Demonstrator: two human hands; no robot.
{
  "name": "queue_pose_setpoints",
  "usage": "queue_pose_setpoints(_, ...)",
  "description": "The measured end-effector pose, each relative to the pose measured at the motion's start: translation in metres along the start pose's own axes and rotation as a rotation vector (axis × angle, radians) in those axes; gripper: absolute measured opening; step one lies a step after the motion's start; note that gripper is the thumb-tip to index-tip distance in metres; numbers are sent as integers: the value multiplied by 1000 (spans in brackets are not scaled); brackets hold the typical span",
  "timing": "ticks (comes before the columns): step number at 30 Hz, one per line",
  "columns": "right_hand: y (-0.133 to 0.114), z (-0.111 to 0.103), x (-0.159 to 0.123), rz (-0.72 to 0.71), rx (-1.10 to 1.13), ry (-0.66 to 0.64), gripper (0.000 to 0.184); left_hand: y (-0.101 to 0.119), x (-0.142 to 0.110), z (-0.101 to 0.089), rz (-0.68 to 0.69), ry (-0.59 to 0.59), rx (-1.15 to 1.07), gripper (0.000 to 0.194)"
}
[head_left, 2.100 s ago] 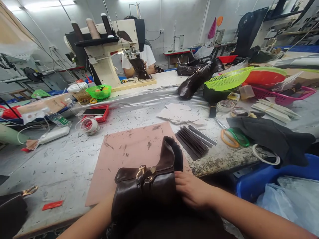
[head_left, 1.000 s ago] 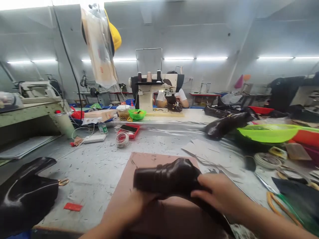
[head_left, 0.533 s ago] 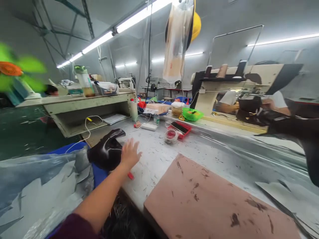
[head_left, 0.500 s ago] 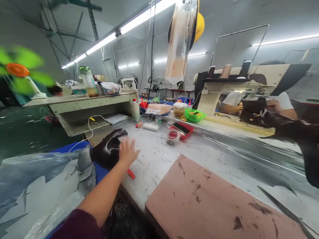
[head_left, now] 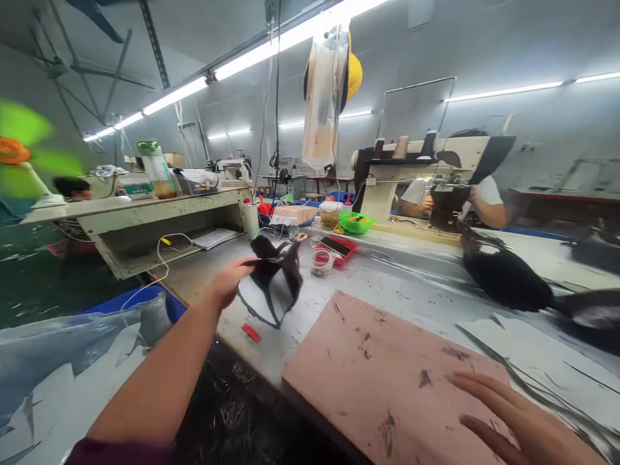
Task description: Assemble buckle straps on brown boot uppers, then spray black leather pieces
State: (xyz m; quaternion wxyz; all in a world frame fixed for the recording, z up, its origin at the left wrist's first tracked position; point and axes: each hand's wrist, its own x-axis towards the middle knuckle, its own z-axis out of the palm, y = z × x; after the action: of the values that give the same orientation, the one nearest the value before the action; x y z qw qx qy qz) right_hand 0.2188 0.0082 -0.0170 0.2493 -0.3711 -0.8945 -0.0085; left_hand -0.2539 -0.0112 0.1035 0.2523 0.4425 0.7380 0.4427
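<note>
One dark leather-like piece, blurred, hangs above the bench, left of the pink board. My left hand grips its edge, probably letting it fall open. My right hand, fingers spread and empty, is over the board, which presumably shields the bench.

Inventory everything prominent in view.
Boot upper: 1, dark, over table
Board: 1, pink, on table
Strip: 1, red, left of board
Tray: 1, red, on table
Phone: 1, black, in tray
Basket: 1, green, behind tray
Sewing machine: 1, cream and black, far side
Spools: 3, dark and beige, on machine
Paper pieces: several, white, right side
Cap: 1, yellow, hanging
Fan: 1, green, far left
Co-worker: 1, white shirt, at machine
Left hand: 1, holding boot upper
Right hand: 1, over board
</note>
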Motion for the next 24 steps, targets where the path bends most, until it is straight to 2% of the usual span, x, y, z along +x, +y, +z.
queue_pose_setpoints(2, -45, -14, 19, 79, -33, 96, 55, 12, -23, 37, 43, -301, -304, 48)
queue_pose_setpoints(4, -75, -18, 33, 186, -63, 130, 73, 14, -45, 80, 61, -623, -491, 51)
queue_pose_setpoints(6, -86, -14, 38, 316, -109, 79, 75, 12, -60, 117, 183, -888, -389, 50)
queue_pose_setpoints(7, -86, -10, 35, 369, -152, 18, 67, 12, -64, 132, 304, -997, -251, 49)
queue_pose_setpoints(9, -79, -3, 23, 452, -251, -92, 59, 17, -68, 152, 587, -1104, 132, 50)
queue_pose_setpoints(10, -75, 1, 14, 483, -300, -126, 60, 21, -69, 158, 718, -1087, 329, 52)
queue_pose_setpoints(11, -73, 4, 6, 509, -340, -141, 62, 27, -71, 162, 831, -1018, 498, 52)
queue_pose_setpoints(13, -72, 9, -6, 554, -388, -132, 63, 35, -82, 168, 1013, -741, 712, 49)
queue_pose_setpoints(15, -76, 13, -9, 593, -397, -136, 63, 37, -101, 174, 1224, -487, 769, 45)
queue_pose_setpoints(16, -79, 14, -8, 613, -392, -153, 62, 35, -113, 179, 1355, -456, 764, 43)
queue_pose_setpoints(17, -81, 15, -6, 632, -384, -172, 62, 32, -124, 186, 1487, -497, 760, 41)
queue_pose_setpoints(18, -83, 15, -2, 654, -376, -190, 62, 28, -134, 193, 1595, -582, 761, 39)
queue_pose_setpoints(19, -84, 15, 1, 672, -362, -200, 62, 24, -140, 201, 1649, -655, 772, 36)
queue_pose_setpoints(20, -84, 14, 4, 682, -339, -198, 62, 21, -144, 209, 1635, -657, 792, 34)
queue_pose_setpoints(21, -83, 12, 7, 675, -308, -181, 63, 20, -143, 217, 1589, -606, 814, 33)
queue_pose_setpoints(23, -78, 9, 9, 593, -235, -110, 67, 22, -133, 227, 1429, -435, 796, 35)
queue_pose_setpoints(24, -74, 9, 8, 534, -207, -63, 69, 24, -126, 230, 1340, -389, 756, 38)
